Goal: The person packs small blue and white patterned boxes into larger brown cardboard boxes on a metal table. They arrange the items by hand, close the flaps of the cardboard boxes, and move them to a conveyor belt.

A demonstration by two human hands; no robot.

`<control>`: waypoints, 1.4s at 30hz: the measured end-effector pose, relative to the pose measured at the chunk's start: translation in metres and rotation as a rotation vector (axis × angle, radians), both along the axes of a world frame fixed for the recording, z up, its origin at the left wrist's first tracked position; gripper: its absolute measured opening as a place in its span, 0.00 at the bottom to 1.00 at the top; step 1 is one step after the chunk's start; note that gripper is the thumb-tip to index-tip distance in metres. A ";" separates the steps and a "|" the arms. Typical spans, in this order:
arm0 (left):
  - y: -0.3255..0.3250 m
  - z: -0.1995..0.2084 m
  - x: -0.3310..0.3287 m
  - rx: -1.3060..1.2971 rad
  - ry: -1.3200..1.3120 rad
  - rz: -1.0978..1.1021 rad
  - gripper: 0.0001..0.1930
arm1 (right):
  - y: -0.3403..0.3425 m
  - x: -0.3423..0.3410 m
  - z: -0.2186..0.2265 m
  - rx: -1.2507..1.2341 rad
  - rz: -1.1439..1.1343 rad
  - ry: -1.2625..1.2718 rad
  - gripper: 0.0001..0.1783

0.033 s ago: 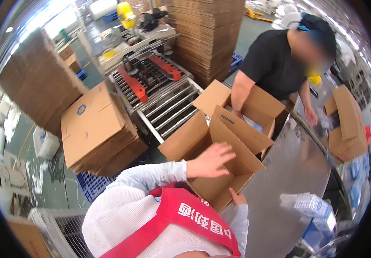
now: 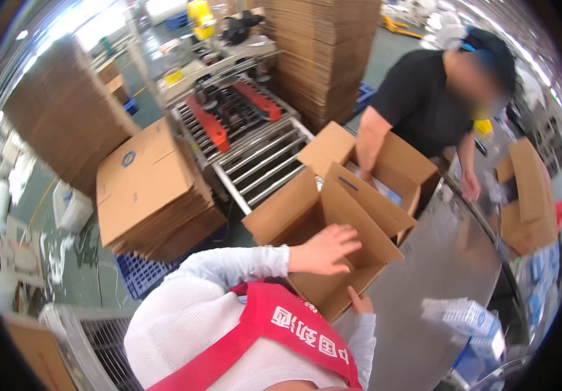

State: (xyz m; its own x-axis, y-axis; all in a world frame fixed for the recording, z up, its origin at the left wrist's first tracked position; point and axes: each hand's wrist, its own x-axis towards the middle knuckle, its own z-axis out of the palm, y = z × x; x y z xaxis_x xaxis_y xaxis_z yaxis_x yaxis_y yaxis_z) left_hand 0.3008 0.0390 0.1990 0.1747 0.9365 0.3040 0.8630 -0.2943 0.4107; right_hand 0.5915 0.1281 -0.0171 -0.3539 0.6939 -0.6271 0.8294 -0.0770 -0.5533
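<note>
An open cardboard box with its flaps up stands in front of me on the metal worktop. My left hand is over its opening, palm down with the fingers spread, and nothing shows in its grasp. Whether it touches the cardboard I cannot tell. At the box's near right edge my right hand grips the wall, and part of that hand is hidden behind the cardboard. A second open box stands right behind the first, with a co-worker's arm reaching into it.
The co-worker stands at the far right of the metal table. Another open carton and blue-and-white packs are on the right. A roller conveyor runs behind the boxes. Flattened cartons are stacked on the left.
The whole view has shifted slightly. My hands keep about the same places at the box, and the co-worker's arm remains in the other box.
</note>
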 end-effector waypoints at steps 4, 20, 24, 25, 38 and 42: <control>0.009 -0.032 0.042 -0.343 0.089 -0.106 0.32 | 0.006 0.047 -0.015 -0.191 -0.428 0.471 0.30; 0.032 -0.161 0.055 -0.778 0.185 -0.266 0.24 | -0.074 0.022 -0.008 0.862 -0.046 -0.372 0.34; 0.035 -0.163 0.046 -0.883 0.194 -0.257 0.22 | -0.073 0.024 -0.014 0.948 -0.073 -0.268 0.33; 0.039 -0.157 0.049 -0.885 0.203 -0.284 0.22 | -0.081 0.027 -0.014 0.958 -0.113 -0.274 0.33; 0.046 -0.117 0.055 -0.983 0.204 -0.392 0.33 | -0.072 0.039 -0.003 0.861 -0.233 -0.116 0.35; 0.049 -0.122 0.064 -1.003 0.191 -0.446 0.33 | -0.075 0.047 -0.012 0.874 -0.250 -0.140 0.35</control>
